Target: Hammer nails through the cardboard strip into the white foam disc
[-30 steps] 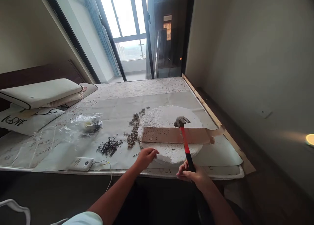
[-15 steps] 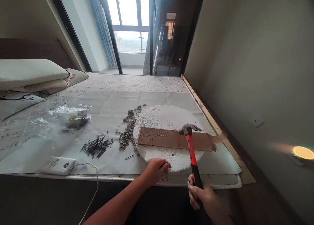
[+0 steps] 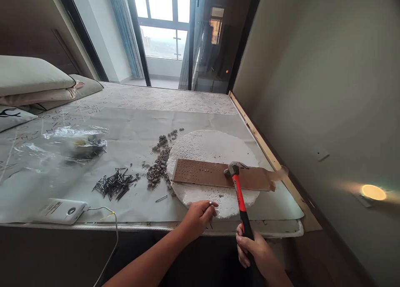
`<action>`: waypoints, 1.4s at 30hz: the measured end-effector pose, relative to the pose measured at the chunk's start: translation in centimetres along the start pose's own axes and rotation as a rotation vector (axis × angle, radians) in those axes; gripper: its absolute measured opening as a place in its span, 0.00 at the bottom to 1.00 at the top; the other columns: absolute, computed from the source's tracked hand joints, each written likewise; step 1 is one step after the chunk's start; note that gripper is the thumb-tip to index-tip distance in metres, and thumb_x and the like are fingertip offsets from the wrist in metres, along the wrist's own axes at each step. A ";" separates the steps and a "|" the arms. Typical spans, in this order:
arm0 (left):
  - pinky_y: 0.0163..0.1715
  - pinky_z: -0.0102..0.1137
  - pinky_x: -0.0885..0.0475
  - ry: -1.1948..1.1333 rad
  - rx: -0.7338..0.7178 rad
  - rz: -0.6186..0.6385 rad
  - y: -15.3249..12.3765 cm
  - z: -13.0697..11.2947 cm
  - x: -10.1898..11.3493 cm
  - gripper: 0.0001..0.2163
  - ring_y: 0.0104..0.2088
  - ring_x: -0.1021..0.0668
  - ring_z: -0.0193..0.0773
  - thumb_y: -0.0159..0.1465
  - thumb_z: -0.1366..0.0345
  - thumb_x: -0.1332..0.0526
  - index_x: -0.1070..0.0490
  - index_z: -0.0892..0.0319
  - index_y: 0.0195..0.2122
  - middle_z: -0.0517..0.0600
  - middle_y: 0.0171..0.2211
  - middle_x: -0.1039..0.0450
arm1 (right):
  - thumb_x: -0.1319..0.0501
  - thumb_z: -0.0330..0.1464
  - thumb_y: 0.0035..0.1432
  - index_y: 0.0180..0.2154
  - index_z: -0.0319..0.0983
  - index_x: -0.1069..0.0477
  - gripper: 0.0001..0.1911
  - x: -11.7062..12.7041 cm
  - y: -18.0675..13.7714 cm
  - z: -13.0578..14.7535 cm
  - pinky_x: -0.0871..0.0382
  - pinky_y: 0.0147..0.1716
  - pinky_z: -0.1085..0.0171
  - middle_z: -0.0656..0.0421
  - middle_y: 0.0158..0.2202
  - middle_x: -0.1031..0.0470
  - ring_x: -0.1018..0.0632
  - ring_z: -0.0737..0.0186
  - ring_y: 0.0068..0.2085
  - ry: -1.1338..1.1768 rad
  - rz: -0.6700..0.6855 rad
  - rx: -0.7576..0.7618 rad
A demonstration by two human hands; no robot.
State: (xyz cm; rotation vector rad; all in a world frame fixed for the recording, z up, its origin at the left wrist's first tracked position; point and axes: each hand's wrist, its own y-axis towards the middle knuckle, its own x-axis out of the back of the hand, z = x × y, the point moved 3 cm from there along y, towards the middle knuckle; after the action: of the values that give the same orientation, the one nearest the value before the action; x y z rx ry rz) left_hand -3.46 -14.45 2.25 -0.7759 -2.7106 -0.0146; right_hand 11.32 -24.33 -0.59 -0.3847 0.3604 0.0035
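Right hand is wrapped tight round the black grip of the hammer, red shaft angled up and away, and the steel head is resting down on the board. Left hand sits at the near edge of the foam, fingers pinched on a single nail, its head just showing at the fingertips. The board is a long brown strip lying flat across the white foam disc, and it carries a neat grid of small dots over its left half, thinning to a few rows near the middle; whether those are holes or nail heads is too small to tell. The right half looks plain, so by my reckoning the job is roughly halfway, with plenty of board left to fill. A loose pile of nails waits to the left on the paper-covered table, a scatter of rubble lies beside the foam, and a power bank sits at the near edge.
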 end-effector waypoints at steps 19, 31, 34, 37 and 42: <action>0.27 0.26 0.37 0.208 -0.151 -0.020 0.1 0.3 -0.7 0.20 0.25 0.30 0.32 0.62 0.56 0.48 0.29 0.62 0.19 0.51 0.22 0.31 | 0.38 0.45 0.46 0.28 0.41 0.47 0.21 0.8 -0.6 -0.7 0.47 0.13 0.71 0.72 0.12 0.44 0.40 0.73 0.11 -0.011 -0.067 -0.063; 0.27 0.26 0.39 -0.039 0.048 -0.108 -0.1 0.7 0.8 0.15 0.25 0.32 0.32 0.55 0.54 0.40 0.25 0.63 0.25 0.48 0.22 0.31 | 0.37 0.46 0.46 0.26 0.41 0.48 0.22 1.0 -0.9 -0.8 0.46 0.13 0.70 0.71 0.13 0.44 0.40 0.73 0.11 0.029 -0.036 -0.083; 0.25 0.25 0.40 -0.051 0.125 -0.089 -0.4 1.0 0.4 0.16 0.24 0.34 0.31 0.55 0.54 0.41 0.24 0.63 0.25 0.47 0.20 0.33 | 0.37 0.46 0.46 0.26 0.42 0.49 0.22 0.8 -1.0 -0.7 0.46 0.12 0.70 0.71 0.13 0.45 0.41 0.73 0.11 0.044 -0.035 -0.111; 0.22 0.25 0.42 -0.138 0.237 -0.056 -0.6 1.5 0.0 0.18 0.21 0.37 0.29 0.56 0.53 0.43 0.24 0.64 0.30 0.45 0.17 0.35 | 0.37 0.46 0.46 0.26 0.42 0.50 0.23 0.6 -1.0 -0.6 0.46 0.12 0.69 0.71 0.13 0.45 0.41 0.73 0.11 0.064 -0.028 -0.128; 0.18 0.24 0.45 -0.245 0.265 0.158 -1.1 1.5 -0.9 0.18 0.17 0.39 0.27 0.54 0.53 0.42 0.24 0.65 0.31 0.43 0.16 0.37 | 0.37 0.45 0.46 0.26 0.42 0.49 0.22 0.2 -0.9 -0.2 0.45 0.13 0.69 0.71 0.14 0.44 0.40 0.73 0.11 0.068 -0.022 -0.123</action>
State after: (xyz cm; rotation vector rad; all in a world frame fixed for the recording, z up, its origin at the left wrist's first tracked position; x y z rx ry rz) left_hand -3.75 -15.75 0.67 -0.9595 -2.7838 0.4957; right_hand 11.53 -25.21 -0.52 -0.5118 0.4247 -0.0092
